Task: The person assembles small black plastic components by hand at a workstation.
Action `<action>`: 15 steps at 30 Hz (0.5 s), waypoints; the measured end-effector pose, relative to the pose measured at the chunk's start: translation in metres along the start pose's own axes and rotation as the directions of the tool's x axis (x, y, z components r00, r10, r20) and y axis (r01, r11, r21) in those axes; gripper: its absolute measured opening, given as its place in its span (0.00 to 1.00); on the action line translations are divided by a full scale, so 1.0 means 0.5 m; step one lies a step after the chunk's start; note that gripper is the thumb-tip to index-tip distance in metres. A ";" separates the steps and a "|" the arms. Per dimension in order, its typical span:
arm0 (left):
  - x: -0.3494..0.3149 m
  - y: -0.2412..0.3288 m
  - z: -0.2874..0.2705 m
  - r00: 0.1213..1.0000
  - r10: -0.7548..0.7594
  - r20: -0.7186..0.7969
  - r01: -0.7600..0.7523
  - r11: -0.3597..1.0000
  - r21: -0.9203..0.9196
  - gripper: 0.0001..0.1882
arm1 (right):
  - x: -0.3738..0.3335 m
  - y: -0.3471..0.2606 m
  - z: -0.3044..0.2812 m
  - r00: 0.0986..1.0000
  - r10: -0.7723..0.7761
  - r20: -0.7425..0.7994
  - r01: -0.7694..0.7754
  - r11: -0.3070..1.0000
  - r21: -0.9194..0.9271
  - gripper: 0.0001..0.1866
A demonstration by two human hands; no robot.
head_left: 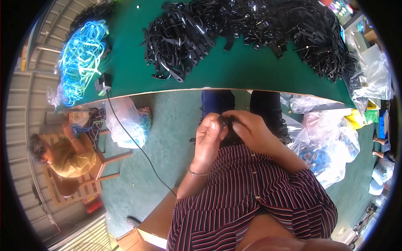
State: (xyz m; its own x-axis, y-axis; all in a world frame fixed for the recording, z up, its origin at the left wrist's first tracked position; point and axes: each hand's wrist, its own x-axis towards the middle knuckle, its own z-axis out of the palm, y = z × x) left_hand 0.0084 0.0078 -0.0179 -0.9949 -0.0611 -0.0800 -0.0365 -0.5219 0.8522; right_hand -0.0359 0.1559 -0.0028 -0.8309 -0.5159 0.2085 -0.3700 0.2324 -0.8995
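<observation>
My two hands meet above my lap, just short of the table's near edge. Between the fingertips is a small black piece [228, 120], mostly covered, so its exact kind cannot be made out. My left hand [209, 131] pinches it from the left, thumb upward, with a thin bangle on the wrist. From the other side my right hand [253, 131] is closed on it, fingers curled. Beyond the hands, a large heap of black straps [180, 48] with small shiny fittings lies on the green table [138, 79]; more black straps [322, 50] are heaped at the right.
Bright blue and pale green cords [81, 62] lie piled at the table's left, by a small black device [101, 85] whose cable runs down beside me. Plastic bags [326, 142] stand on the floor at right, another bag [127, 123] at left. A seated person [75, 157] handles blue cord.
</observation>
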 end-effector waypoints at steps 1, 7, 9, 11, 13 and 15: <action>0.000 0.000 -0.002 1.000 0.000 0.000 0.000 1.000 0.000 0.19 | 0.001 -0.001 -0.005 0.997 0.064 0.049 -0.071 0.984 0.163 0.14; 0.001 0.001 -0.002 1.000 0.020 0.020 -0.019 0.999 -0.033 0.18 | 0.007 0.008 -0.008 0.993 0.045 0.106 -0.075 0.951 0.301 0.16; 0.002 0.002 -0.001 0.998 0.000 0.065 0.007 0.994 -0.108 0.17 | 0.006 0.007 -0.005 0.995 0.033 0.093 -0.060 0.951 0.303 0.16; 0.002 -0.005 -0.003 0.997 0.007 0.072 0.003 0.991 -0.137 0.17 | 0.002 0.005 0.000 0.971 0.165 0.174 -0.233 0.820 0.522 0.16; 0.003 -0.004 -0.001 0.997 0.013 0.080 0.000 0.986 -0.164 0.17 | 0.000 0.010 -0.002 0.970 0.168 0.175 -0.237 0.803 0.547 0.16; 0.002 0.000 0.000 0.994 -0.044 0.103 0.066 0.972 -0.225 0.17 | 0.001 0.021 0.001 0.970 0.170 0.176 -0.241 0.785 0.570 0.16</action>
State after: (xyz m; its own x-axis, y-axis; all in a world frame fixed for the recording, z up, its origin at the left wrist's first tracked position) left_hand 0.0075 0.0079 -0.0177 -0.9967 0.0501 -0.0634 -0.0803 -0.7026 0.7071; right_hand -0.0399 0.1579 -0.0125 -0.7954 -0.6058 -0.0180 0.1466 -0.1634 -0.9756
